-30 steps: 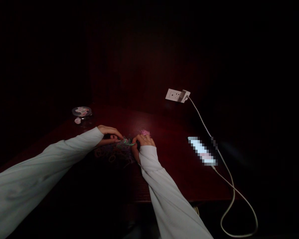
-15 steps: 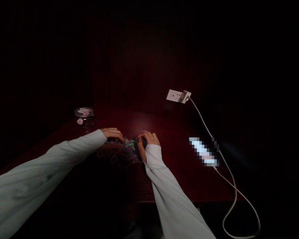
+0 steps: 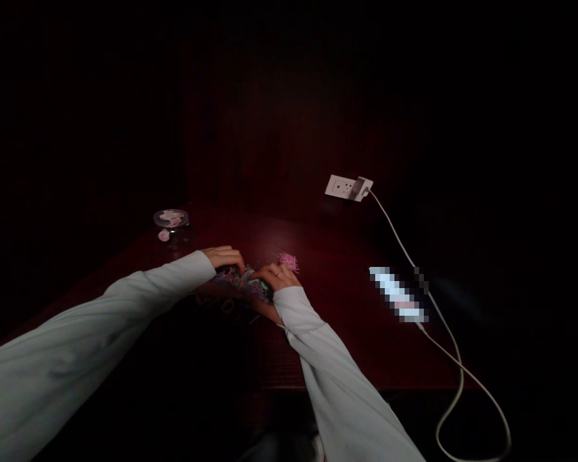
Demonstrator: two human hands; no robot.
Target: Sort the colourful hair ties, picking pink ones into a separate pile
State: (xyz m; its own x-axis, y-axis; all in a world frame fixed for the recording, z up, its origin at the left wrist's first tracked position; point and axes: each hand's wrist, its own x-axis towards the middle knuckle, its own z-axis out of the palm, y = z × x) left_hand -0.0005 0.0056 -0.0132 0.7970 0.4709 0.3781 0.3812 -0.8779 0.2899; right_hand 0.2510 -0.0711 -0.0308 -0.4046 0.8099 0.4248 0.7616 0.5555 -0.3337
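A heap of thin multicoloured elastic bands [image 3: 241,278], purple, green and dark, lies on the dark red table. My left hand [image 3: 227,256] curls over the left side of the heap, with bands between its fingers and thumb. On the other side, my right hand [image 3: 275,277] wraps round bands too, its fingers above and its thumb below; a ring shows on one finger. Just beyond the right hand sits a separate bunch of pink bands [image 3: 288,261]. Some loose bands [image 3: 228,306] lie in shadow on the near side.
At the back left stands a clear jar [image 3: 171,221] with a pink and white decorated lid. A lit phone [image 3: 397,295] lies on the right, its white cable [image 3: 455,346] running to a charger [image 3: 362,188] in the wall socket [image 3: 340,187]. The table's front edge [image 3: 366,388] is near.
My hands spread over the heap, then closed in on the bands from both sides. The right hand moved right, then back left and nearer, uncovering the pink bunch. The view shifted slightly.
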